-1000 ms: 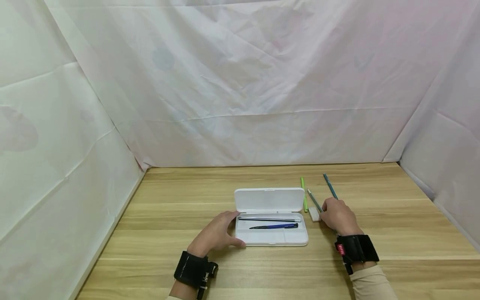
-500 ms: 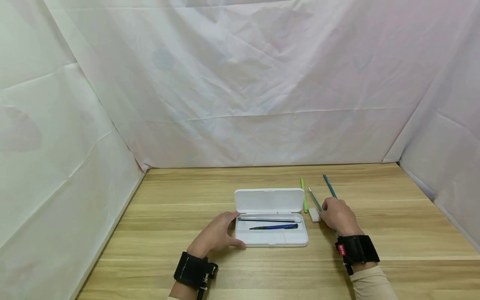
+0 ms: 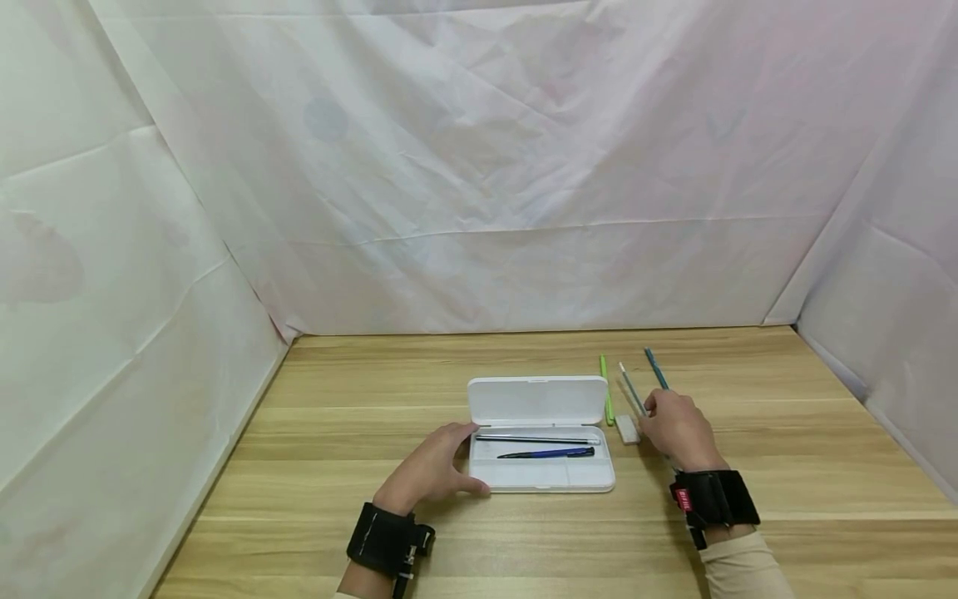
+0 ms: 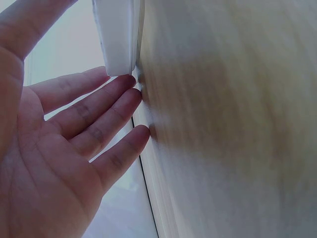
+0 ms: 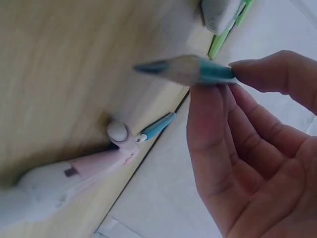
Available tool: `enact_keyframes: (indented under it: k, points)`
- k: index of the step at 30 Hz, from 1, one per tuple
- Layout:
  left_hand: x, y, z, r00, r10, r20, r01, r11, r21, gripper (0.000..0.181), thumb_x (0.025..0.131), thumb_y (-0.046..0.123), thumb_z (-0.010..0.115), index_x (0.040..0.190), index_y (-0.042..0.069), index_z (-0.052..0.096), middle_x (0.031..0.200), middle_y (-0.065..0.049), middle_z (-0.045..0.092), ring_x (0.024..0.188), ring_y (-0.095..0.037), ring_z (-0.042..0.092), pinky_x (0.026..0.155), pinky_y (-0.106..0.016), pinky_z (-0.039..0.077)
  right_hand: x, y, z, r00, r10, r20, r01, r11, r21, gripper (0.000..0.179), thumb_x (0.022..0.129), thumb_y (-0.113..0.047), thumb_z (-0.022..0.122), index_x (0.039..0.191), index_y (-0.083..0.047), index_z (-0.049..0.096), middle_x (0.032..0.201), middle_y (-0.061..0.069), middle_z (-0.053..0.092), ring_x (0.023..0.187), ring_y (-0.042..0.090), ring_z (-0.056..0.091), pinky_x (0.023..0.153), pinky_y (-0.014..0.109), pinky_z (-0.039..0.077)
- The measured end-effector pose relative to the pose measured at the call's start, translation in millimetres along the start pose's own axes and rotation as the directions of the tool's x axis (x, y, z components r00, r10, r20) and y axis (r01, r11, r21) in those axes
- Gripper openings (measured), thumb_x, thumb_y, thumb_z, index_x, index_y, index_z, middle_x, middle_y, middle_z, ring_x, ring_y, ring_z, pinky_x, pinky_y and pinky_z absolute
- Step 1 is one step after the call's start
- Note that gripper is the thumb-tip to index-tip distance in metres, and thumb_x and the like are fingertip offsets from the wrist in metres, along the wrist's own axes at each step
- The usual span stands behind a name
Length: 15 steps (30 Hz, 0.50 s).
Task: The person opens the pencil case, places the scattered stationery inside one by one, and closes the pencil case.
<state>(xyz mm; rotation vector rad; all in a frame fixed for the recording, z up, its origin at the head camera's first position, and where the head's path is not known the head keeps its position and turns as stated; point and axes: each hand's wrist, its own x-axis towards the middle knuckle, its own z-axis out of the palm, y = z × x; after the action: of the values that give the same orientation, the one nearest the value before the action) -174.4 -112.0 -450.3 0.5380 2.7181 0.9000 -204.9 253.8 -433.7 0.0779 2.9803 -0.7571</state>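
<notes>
My right hand pinches a teal pencil between thumb and fingers; its sharpened point shows in the right wrist view, and its white-tipped end slants away in the head view. Beside that hand lie a white eraser, a green pen and a blue-teal pen or pencil. At the left end of an open white pencil case, my left hand rests with thumb by the front edge and fingers by the hinge side. Its fingers look nearly straight in the left wrist view. Inside the case are a dark pencil and a blue pen.
A pale pink and white pen-like thing lies on the wooden table near the right hand. White cloth hangs behind the table and along both sides. Each wrist wears a black strap.
The pencil in my right hand has risen a little, its white-tipped end shifting up and to the right in the head view. The left hand and the case stay put.
</notes>
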Motion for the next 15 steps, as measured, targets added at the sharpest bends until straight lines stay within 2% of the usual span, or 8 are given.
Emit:
enact_keyframes:
  k: [15]
  points:
    - [-0.6,-0.7,-0.1,1.0,0.0,0.001,0.0,1.0,-0.003,0.094,0.07,0.038,0.09,0.146,0.003,0.046,0.148,-0.015,0.048,0.137,-0.033,0.043,0.114,-0.05,0.038,-5.9,-7.7,-11.3,0.998,-0.031,-0.056,0.034,0.998,0.06,0.023,0.089,-0.005,0.062,0.107,0.01,0.061,0.1,0.028,0.067,0.071,0.027,0.064,0.052,0.033,0.051]
